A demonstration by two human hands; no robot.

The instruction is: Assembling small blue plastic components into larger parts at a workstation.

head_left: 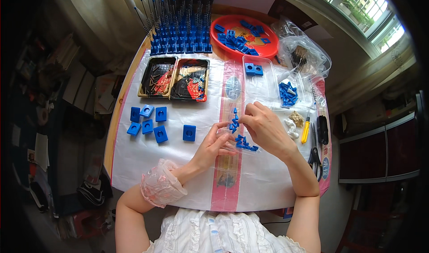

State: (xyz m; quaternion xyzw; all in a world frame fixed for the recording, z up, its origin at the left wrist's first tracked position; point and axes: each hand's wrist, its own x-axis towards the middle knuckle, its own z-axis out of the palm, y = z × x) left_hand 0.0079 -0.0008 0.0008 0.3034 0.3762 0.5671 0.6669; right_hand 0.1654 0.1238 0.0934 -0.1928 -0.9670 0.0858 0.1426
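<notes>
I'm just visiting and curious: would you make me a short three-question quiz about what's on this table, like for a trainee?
1. True or false: the red round tray at the far edge holds blue parts.
2. How many blue square blocks lie on the table sheet left of the hands? A) three B) seven C) twelve
3. What colour is the handle of the tool lying right of the right hand?

Key
1. True.
2. B: six in a cluster, one apart near the left hand.
3. Yellow.
</notes>
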